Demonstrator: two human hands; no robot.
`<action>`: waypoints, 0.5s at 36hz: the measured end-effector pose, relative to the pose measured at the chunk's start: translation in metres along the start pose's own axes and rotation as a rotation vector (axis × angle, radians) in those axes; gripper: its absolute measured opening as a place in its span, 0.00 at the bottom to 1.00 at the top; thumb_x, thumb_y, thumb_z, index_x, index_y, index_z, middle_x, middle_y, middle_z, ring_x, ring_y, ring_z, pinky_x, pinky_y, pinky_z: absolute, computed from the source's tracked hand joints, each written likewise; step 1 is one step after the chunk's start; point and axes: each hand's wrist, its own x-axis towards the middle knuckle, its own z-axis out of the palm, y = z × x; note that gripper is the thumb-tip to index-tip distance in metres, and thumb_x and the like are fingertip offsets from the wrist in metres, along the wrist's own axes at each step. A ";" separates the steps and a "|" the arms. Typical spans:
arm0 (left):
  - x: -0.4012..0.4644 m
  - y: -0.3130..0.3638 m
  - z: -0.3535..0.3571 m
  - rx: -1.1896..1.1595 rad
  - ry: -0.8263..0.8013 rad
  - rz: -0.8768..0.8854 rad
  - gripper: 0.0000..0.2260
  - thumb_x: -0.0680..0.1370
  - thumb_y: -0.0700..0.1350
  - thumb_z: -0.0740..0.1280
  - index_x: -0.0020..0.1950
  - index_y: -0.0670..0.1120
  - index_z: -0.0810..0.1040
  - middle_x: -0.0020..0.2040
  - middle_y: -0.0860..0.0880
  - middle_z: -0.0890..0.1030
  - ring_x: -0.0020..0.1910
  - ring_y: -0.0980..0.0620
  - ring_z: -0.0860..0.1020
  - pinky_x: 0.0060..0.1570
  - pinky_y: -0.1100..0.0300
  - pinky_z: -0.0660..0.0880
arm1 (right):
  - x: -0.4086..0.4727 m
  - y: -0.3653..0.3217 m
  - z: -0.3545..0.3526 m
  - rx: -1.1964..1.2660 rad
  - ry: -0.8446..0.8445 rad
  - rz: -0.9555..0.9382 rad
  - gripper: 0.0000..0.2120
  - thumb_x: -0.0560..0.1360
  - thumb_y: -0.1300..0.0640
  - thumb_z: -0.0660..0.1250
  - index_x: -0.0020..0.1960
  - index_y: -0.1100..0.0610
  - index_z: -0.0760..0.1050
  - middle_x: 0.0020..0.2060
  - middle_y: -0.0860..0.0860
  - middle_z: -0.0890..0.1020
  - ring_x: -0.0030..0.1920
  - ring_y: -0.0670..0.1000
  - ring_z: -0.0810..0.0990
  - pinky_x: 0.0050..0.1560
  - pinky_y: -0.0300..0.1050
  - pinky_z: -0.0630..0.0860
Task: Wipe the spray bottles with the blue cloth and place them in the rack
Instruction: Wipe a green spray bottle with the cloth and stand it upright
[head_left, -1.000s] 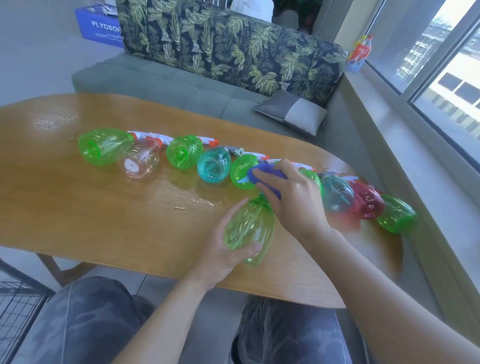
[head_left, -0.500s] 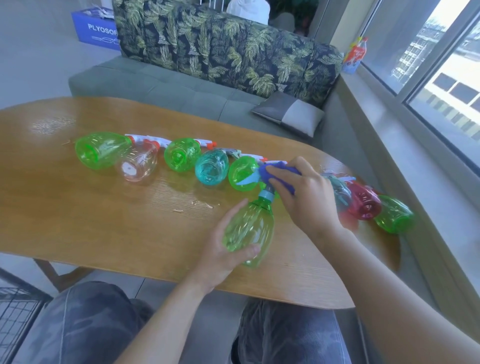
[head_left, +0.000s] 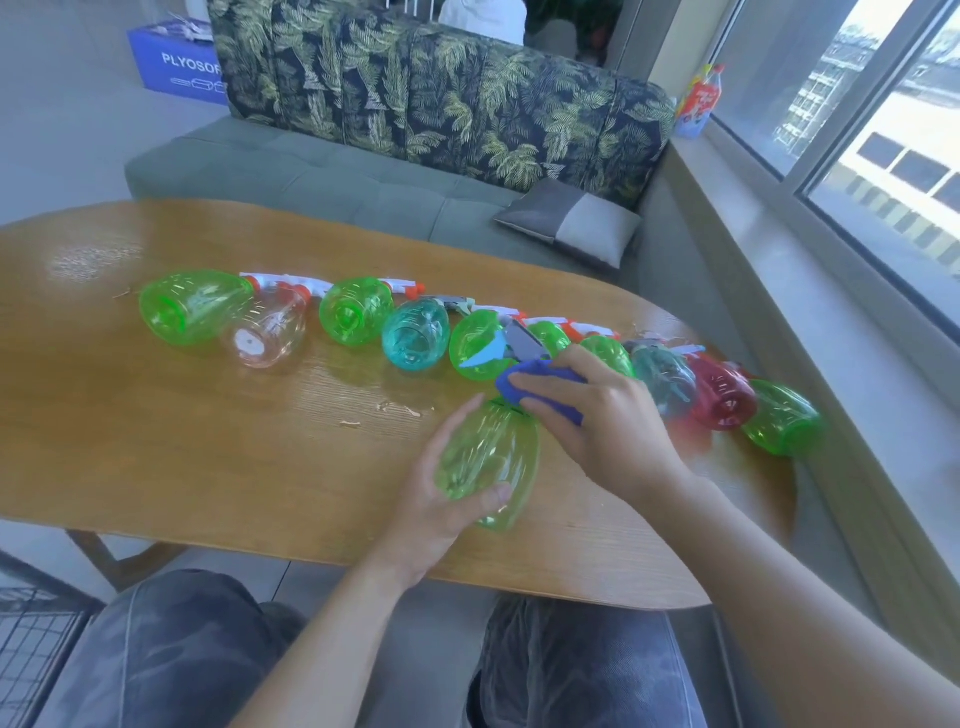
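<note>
Head view: green spray bottle (head_left: 488, 462) lies near the front edge of the wooden table (head_left: 208, 447), left hand (head_left: 441, 499) curled round its body. Right hand (head_left: 602, 421) grips blue cloth (head_left: 524, 382) against its neck. Row of bottles (head_left: 415, 338) lies just behind.

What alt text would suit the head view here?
A left hand holds a green spray bottle on a wooden table while the right hand wipes its neck with a blue cloth; more bottles lie in a row behind.
</note>
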 end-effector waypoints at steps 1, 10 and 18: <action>0.000 0.000 0.001 0.005 -0.005 0.003 0.39 0.70 0.45 0.80 0.79 0.62 0.71 0.71 0.76 0.73 0.74 0.74 0.67 0.64 0.78 0.67 | 0.002 0.004 0.000 -0.022 0.020 0.047 0.12 0.81 0.48 0.69 0.61 0.47 0.86 0.49 0.48 0.79 0.38 0.53 0.80 0.36 0.49 0.80; -0.002 0.005 0.000 0.004 -0.015 -0.015 0.40 0.65 0.57 0.81 0.75 0.73 0.72 0.76 0.72 0.70 0.78 0.71 0.64 0.70 0.63 0.63 | 0.051 0.017 -0.006 0.143 0.126 0.365 0.11 0.81 0.49 0.71 0.62 0.43 0.85 0.54 0.47 0.82 0.54 0.48 0.80 0.57 0.45 0.74; -0.001 0.007 0.000 0.012 -0.031 0.003 0.40 0.66 0.57 0.81 0.76 0.71 0.73 0.76 0.71 0.71 0.79 0.68 0.65 0.73 0.62 0.64 | 0.056 0.015 0.003 0.238 -0.065 0.378 0.13 0.82 0.51 0.69 0.65 0.44 0.83 0.54 0.43 0.82 0.55 0.48 0.80 0.59 0.44 0.74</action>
